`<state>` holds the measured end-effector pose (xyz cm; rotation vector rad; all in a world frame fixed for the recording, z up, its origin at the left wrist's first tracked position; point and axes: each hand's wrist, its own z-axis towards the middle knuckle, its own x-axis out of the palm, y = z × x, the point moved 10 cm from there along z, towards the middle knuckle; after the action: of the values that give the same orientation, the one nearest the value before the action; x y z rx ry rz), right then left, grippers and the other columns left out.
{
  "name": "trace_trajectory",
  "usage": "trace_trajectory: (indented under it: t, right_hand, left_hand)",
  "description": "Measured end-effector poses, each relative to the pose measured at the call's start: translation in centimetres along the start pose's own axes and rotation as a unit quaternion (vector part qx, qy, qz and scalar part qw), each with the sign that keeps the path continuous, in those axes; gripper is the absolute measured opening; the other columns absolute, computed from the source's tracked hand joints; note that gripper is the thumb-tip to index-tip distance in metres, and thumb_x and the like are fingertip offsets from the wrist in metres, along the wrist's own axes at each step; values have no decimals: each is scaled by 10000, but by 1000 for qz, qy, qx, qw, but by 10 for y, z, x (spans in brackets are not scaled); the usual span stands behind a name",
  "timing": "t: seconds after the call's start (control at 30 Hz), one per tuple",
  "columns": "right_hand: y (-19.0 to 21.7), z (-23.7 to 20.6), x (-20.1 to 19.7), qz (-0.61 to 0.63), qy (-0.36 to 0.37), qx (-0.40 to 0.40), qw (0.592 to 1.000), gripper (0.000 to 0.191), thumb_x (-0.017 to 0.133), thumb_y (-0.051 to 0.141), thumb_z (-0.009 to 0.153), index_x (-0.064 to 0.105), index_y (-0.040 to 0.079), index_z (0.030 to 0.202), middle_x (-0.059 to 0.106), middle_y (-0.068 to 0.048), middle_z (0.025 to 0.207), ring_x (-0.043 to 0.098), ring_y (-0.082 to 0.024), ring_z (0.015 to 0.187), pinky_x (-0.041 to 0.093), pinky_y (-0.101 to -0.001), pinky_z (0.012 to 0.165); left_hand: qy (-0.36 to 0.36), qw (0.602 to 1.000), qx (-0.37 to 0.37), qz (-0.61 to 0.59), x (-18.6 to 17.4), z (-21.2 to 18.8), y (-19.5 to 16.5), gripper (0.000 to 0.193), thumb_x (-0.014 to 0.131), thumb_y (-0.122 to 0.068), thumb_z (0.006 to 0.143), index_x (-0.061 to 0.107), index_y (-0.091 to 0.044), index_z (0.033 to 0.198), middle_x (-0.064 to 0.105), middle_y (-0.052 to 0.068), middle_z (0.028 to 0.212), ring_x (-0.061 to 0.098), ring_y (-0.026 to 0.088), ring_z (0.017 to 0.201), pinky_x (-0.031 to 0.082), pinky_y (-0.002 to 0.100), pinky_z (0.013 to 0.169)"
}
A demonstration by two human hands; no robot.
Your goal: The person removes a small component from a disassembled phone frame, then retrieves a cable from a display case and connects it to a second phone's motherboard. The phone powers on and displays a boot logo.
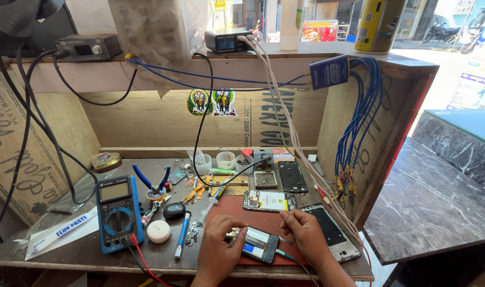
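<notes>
Steadying the opened phone (259,244) at 6 o'clock on the red mat (264,212), the left hand (218,247) gripped its edge; the right hand (304,231) pinched tweezers (285,255), probing inside. Lifting any part needs finer tip control.

An opened phone (259,245) lies flat, back cover off, its insides facing up: a pale battery in the middle, a blue patch at its near end. It sits slanted on the red mat (237,212), at the mat's near edge, in front of a second opened phone (269,201).
</notes>
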<state>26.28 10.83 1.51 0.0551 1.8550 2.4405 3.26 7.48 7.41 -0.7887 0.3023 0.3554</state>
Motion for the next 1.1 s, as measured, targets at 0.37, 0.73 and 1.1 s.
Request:
trace_trajectory:
  t: [0.37, 0.73, 1.1]
  right_hand:
    - [-11, 4, -4, -6, 1, 6, 1000, 378, 664, 312, 956, 677, 17, 721, 616, -37, 643, 559, -100, 609, 447, -261, 565]
    - [-20, 5, -7, -5, -2, 21, 1000, 368, 660, 296, 954, 671, 15, 717, 638, -47, 649, 582, -109, 616, 458, -265, 563]
    - [-23, 5, -7, -11, 3, 10, 1000, 360, 659, 290, 955, 679, 17, 721, 645, -48, 656, 596, -112, 631, 470, -267, 596]
  left_hand:
    - [-18, 1000, 0, -18, -3, -1, 3, 72, 725, -131, 845, 731, -59, 851, 726, 66, 872, 674, 252, 868, 523, 359, 757]
    - [-22, 999, -6, -26, -5, 0, 6, 74, 725, -130, 843, 734, -57, 846, 736, 65, 857, 677, 243, 865, 533, 358, 753]
    - [-29, 999, 0, -29, -7, -1, 2, 72, 722, -121, 853, 739, -50, 854, 740, 74, 865, 688, 251, 882, 532, 362, 759]
